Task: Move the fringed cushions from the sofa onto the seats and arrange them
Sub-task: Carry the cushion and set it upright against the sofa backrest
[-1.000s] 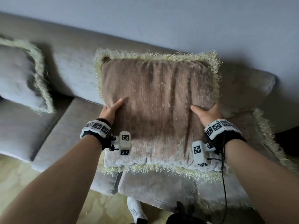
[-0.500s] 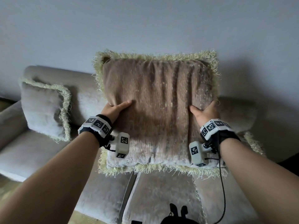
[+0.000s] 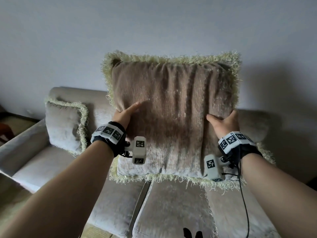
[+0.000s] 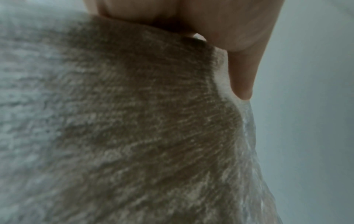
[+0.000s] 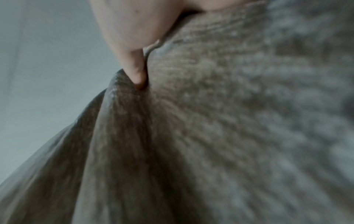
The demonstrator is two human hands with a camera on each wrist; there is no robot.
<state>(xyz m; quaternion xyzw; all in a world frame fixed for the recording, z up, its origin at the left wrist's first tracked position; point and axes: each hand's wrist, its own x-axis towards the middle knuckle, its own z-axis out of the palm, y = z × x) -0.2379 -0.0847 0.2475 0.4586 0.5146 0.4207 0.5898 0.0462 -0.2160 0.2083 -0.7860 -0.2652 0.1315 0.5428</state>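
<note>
A brown fringed cushion [image 3: 173, 107] with pale yellow-green fringe hangs upright in the air in front of the wall, above the sofa seats. My left hand [image 3: 126, 114] grips its left edge, thumb on the front face, the other fingers hidden behind. My right hand [image 3: 223, 121] grips its right edge the same way. Both wrist views are filled with the cushion's fabric [image 4: 134, 128] [image 5: 210, 121] and a thumb pressed into it. A second fringed cushion [image 3: 65, 126], grey, leans against the sofa's left corner. A third fringed cushion's edge [image 3: 266, 153] shows behind my right wrist.
The grey sofa [image 3: 171, 208] runs below with its seat cushions and a left armrest [image 3: 18, 148]. A plain pale wall [image 3: 154, 31] stands behind. A strip of floor [image 3: 15, 122] shows at far left.
Both hands have lifted the brown cushion up off the sofa, and it now hangs in front of the wall. The view has tilted upward, showing more wall.
</note>
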